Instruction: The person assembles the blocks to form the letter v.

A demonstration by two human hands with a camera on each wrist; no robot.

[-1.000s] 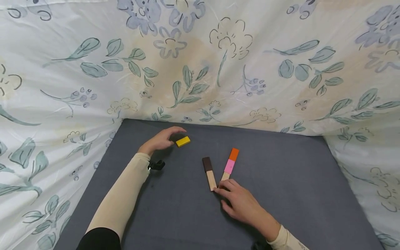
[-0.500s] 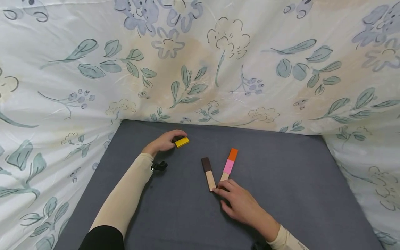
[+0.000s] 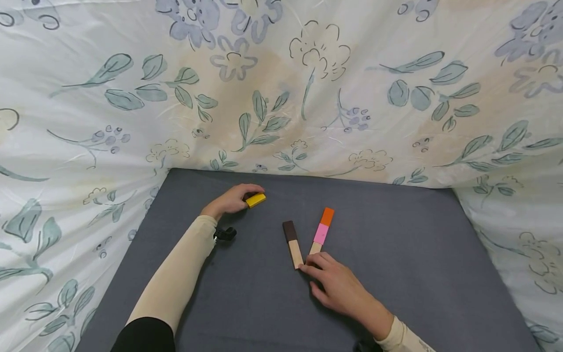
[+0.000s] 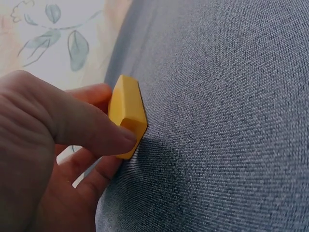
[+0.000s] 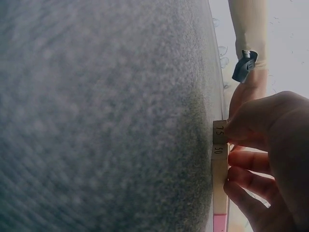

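Note:
My left hand (image 3: 229, 199) pinches a small yellow block (image 3: 256, 200) near the back left of the table. In the left wrist view, the thumb presses the near end of the yellow block (image 4: 128, 104), which sits right at the cloth. My right hand (image 3: 340, 284) touches the near ends of two rows of blocks, fingers relaxed. The left row joins a dark brown block (image 3: 290, 231) and a plain wooden block (image 3: 296, 254). An orange block (image 3: 327, 216), a pink block (image 3: 321, 233) and a partly hidden wooden block (image 3: 315, 248) form the right row.
Dark grey cloth (image 3: 409, 274) covers the table. A white floral curtain (image 3: 325, 98) rises behind it and at both sides. Each wrist wears a black device, seen on the left wrist (image 3: 225, 233). The right wrist view shows printed numbers on wooden block ends (image 5: 219, 131).
My left hand has moved slightly right and closed its fingers on the yellow block, which stays about where it was. The right hand and the two rows have stayed put.

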